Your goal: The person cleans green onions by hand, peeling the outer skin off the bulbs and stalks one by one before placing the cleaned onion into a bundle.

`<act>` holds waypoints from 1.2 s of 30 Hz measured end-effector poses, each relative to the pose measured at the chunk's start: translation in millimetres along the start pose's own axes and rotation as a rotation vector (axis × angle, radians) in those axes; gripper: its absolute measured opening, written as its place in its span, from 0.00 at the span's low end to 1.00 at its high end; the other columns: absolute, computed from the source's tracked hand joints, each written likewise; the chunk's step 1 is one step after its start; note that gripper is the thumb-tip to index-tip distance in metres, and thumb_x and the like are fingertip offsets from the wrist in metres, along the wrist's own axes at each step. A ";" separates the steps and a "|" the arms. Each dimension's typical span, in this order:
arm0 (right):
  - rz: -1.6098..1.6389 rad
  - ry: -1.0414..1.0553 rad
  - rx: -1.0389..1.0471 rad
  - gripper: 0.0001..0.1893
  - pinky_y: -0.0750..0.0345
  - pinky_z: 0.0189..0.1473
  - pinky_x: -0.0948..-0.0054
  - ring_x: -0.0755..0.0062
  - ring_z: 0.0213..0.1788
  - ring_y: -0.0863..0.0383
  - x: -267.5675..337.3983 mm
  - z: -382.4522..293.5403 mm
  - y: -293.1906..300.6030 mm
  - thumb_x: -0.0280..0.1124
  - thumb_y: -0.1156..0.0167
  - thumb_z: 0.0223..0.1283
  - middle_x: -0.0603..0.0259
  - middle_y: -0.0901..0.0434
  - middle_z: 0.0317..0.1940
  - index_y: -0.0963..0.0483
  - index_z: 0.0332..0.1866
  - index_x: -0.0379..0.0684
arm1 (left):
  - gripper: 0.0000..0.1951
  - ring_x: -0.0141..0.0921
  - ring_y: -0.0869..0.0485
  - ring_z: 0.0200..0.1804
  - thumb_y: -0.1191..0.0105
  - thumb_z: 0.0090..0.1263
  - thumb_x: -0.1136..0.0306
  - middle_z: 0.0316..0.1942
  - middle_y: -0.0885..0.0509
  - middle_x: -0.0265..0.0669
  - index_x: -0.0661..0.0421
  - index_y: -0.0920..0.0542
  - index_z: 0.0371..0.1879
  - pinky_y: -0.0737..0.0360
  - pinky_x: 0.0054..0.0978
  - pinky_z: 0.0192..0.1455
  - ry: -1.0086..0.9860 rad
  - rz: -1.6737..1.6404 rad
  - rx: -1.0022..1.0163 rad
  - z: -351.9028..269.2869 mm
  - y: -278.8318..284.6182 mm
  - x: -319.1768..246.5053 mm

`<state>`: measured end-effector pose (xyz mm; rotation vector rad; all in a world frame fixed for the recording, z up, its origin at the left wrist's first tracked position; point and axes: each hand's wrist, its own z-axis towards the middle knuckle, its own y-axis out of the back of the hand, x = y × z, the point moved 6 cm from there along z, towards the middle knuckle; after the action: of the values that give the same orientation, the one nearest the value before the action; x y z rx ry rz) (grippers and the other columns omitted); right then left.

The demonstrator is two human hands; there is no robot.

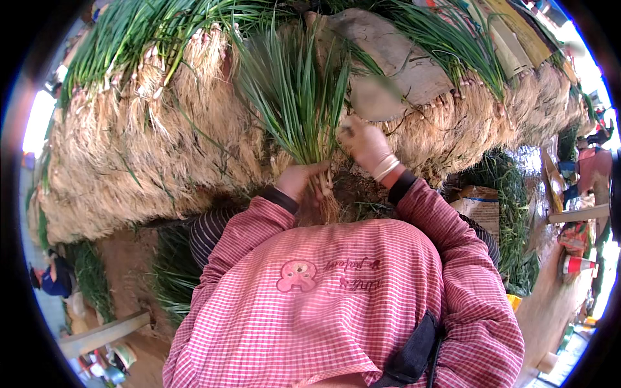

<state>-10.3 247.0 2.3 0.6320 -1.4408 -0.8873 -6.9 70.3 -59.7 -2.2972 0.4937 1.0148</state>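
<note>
My left hand point(297, 181) is closed around the lower stems of a bunch of leafy green allium plants point(305, 102). Their pale bulbs and hairy roots hang below that hand, towards my chest. To the right of the stems, my right hand point(361, 145) wears a pale glove and is raised beside the leaves, its fingers curled and blurred; whether it grips anything is unclear. Behind the bunch lies a large heap of similar plants point(126, 145), with leaves pointing away and a thick fringe of straw-coloured roots towards me.
A worn grey-brown sheet point(388, 58) covers part of the heap, with loose plants point(465, 63) beside it. Green leaves point(516, 242) are piled on the floor at right and more point(177, 271) at left. A red and white cone point(577, 265) stands far right; a person point(57, 276) is at far left.
</note>
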 end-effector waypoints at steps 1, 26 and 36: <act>0.080 0.143 -0.180 0.18 0.21 0.36 0.58 0.51 0.32 0.17 -41.9 7.3 0.4 0.39 0.44 0.63 0.49 0.18 0.32 0.30 0.51 0.38 | 0.15 0.29 0.19 0.22 0.44 0.70 0.60 0.26 0.16 0.40 0.62 0.17 0.37 0.25 0.24 0.21 0.021 -0.018 0.054 4.0 -6.8 -2.7; 0.900 0.014 0.233 0.16 0.22 0.39 0.74 0.75 0.38 0.20 -113.3 -1.3 27.1 0.32 0.38 0.62 0.64 0.20 0.39 0.25 0.54 0.40 | 0.20 0.29 0.21 0.31 0.44 0.66 0.71 0.33 0.20 0.32 0.60 0.25 0.57 0.21 0.31 0.38 -0.348 -0.353 0.336 -9.0 -5.2 -39.9; 0.175 0.069 0.020 0.13 0.22 0.43 0.59 0.50 0.38 0.18 3.6 -34.1 -21.6 0.34 0.43 0.63 0.53 0.18 0.36 0.26 0.48 0.39 | 0.11 0.32 0.18 0.20 0.39 0.66 0.66 0.23 0.16 0.41 0.64 0.17 0.36 0.20 0.28 0.23 -0.076 -0.117 0.052 -5.8 -19.4 -15.8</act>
<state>20.1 227.2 -15.6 0.5372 -1.4212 -0.7085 -3.5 83.0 -37.7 -2.2050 0.3471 1.0156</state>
